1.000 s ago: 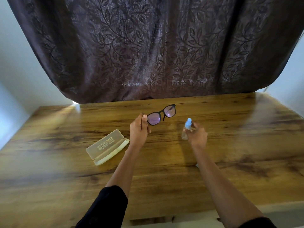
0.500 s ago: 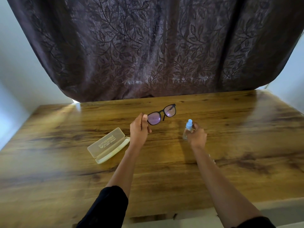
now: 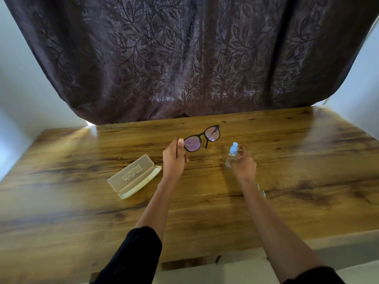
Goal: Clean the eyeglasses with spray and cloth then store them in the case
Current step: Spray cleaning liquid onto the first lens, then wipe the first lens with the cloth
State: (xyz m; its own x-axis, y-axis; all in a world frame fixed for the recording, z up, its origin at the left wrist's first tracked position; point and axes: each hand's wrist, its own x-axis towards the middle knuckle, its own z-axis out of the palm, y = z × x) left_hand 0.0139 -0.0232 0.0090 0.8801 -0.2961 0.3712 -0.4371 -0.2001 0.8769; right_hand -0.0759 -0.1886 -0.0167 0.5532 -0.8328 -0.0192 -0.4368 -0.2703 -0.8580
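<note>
My left hand [image 3: 174, 158] pinches the left end of black-framed eyeglasses [image 3: 202, 138], holding them above the table with the lenses tilted up to the right. To their right my right hand [image 3: 245, 163] grips a small clear spray bottle [image 3: 231, 155] with a blue cap, upright, its nozzle toward the glasses. A cream translucent glasses case [image 3: 134, 176] lies open on the table left of my left arm. A small pale scrap [image 3: 261, 190], perhaps the cloth, peeks out beside my right forearm, mostly hidden.
The wooden table [image 3: 82, 201] spreads wide to both sides, its near edge low in the view. A dark leaf-patterned curtain [image 3: 184, 58] hangs right behind the far edge. Pale walls flank it.
Both hands hold almost the same pose. The view has drifted slightly, and the bottle sits a touch closer to the glasses.
</note>
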